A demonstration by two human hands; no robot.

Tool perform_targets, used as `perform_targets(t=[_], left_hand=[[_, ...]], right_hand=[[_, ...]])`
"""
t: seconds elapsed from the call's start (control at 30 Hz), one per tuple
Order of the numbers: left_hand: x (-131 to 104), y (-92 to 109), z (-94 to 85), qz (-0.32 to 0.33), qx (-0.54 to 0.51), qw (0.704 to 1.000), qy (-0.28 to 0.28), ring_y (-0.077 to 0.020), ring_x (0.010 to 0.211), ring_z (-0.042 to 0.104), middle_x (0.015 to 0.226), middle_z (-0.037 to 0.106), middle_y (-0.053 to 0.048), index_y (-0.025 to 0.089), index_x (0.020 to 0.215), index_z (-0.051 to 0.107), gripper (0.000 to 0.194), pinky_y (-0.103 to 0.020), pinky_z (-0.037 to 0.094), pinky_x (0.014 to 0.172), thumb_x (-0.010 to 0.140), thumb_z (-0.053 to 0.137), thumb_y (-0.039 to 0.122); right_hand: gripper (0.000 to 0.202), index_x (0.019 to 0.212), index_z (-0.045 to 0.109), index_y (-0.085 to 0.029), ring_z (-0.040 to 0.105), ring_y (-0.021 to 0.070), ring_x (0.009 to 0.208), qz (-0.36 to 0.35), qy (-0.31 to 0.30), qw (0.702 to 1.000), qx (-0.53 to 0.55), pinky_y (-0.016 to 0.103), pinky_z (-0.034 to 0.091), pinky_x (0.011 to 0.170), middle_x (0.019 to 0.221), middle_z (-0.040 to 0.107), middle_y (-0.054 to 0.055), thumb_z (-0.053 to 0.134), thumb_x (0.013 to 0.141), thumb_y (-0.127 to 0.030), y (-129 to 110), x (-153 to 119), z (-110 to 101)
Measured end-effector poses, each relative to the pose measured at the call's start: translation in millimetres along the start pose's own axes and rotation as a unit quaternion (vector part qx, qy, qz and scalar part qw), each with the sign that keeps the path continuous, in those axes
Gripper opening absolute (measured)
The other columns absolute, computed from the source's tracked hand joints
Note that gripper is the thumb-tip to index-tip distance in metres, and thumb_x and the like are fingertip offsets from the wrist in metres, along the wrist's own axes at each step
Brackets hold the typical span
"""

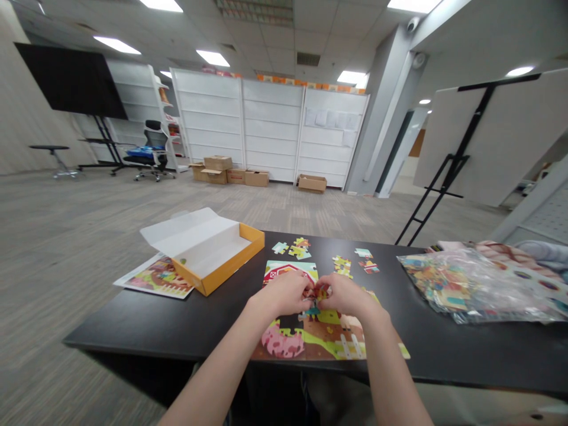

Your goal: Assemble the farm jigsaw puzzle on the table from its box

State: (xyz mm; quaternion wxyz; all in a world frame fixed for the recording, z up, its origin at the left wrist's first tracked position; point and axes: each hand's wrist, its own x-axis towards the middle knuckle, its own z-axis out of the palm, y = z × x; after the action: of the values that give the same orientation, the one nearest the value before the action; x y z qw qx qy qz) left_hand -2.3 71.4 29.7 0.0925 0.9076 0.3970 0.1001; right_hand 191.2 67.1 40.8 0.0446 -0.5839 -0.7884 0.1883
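A partly assembled jigsaw puzzle lies near the front edge of the black table, showing a red barn, a pink animal and a fence. A dark gap shows in it above the pink animal. Both hands meet over its middle. My left hand has its fingers pinched together, and my right hand is closed just beside it. Whatever lies between the fingertips is small and mostly hidden. Behind the puzzle are loose pieces: a group at the back, yellow ones and a red one.
An open yellow box with a white lid sits on the table's left, partly over a printed picture sheet. Plastic bags holding puzzle pieces lie on the right, with cloth behind. A board on a stand rises beyond the table.
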Motion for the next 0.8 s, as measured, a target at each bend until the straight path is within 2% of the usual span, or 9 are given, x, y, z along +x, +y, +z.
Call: perform_targets(t=[0.2, 0.37, 0.57, 0.7, 0.8], left_hand=[[0, 1, -1.7, -0.020, -0.015, 1.000, -0.010, -0.0216, 0.072, 0.062, 0.074, 0.067, -0.005, 0.022, 0.073, 0.065, 0.014, -0.029, 0.038, 0.064, 0.083, 0.063, 0.032], [2, 4, -2.0, -0.054, -0.029, 0.998, -0.010, -0.0217, 0.072, 0.063, 0.074, 0.067, -0.005, 0.022, 0.075, 0.068, 0.011, -0.028, 0.037, 0.063, 0.081, 0.068, 0.031], [5, -2, 2.6, -0.047, -0.043, 0.998, -0.013, -0.0172, 0.063, 0.057, 0.067, 0.063, -0.001, 0.022, 0.072, 0.065, 0.010, -0.026, 0.034, 0.059, 0.076, 0.070, 0.029], [3, -6, 1.2, -0.012, -0.087, 0.996, -0.027, -0.0129, 0.056, 0.049, 0.060, 0.055, 0.004, 0.021, 0.067, 0.058, 0.016, -0.024, 0.031, 0.055, 0.072, 0.071, 0.028], [1, -5, -3.5, 0.000, -0.100, 0.995, -0.024, -0.0120, 0.055, 0.047, 0.059, 0.051, 0.005, 0.020, 0.065, 0.053, 0.019, -0.024, 0.029, 0.053, 0.073, 0.069, 0.026]], right_hand=[[0.033, 0.100, 0.078, -0.026, 0.067, 0.0159, 0.075, 0.042, -0.019, 0.998, 0.030, 0.021, 0.040, 0.060, 0.088, 0.076, 0.001, 0.077, 0.067, -0.025, -3, 1, 0], [0.032, 0.098, 0.079, -0.030, 0.067, 0.0164, 0.072, 0.099, -0.019, 0.995, 0.002, 0.023, 0.035, 0.056, 0.088, 0.076, 0.001, 0.080, 0.066, -0.027, -16, -3, -6], [0.027, 0.096, 0.079, -0.028, 0.067, 0.0184, 0.076, 0.058, -0.019, 0.997, -0.046, 0.024, 0.035, 0.058, 0.087, 0.075, 0.004, 0.075, 0.069, -0.025, -18, -5, -6], [0.036, 0.103, 0.077, -0.022, 0.066, 0.0204, 0.085, 0.001, -0.008, 0.999, -0.048, 0.024, 0.039, 0.065, 0.099, 0.072, 0.007, 0.077, 0.067, -0.026, -11, -3, -2], [0.038, 0.104, 0.076, -0.020, 0.065, 0.0202, 0.085, 0.000, -0.008, 0.999, -0.035, 0.024, 0.041, 0.067, 0.099, 0.071, 0.008, 0.078, 0.067, -0.027, -6, -1, 0]])
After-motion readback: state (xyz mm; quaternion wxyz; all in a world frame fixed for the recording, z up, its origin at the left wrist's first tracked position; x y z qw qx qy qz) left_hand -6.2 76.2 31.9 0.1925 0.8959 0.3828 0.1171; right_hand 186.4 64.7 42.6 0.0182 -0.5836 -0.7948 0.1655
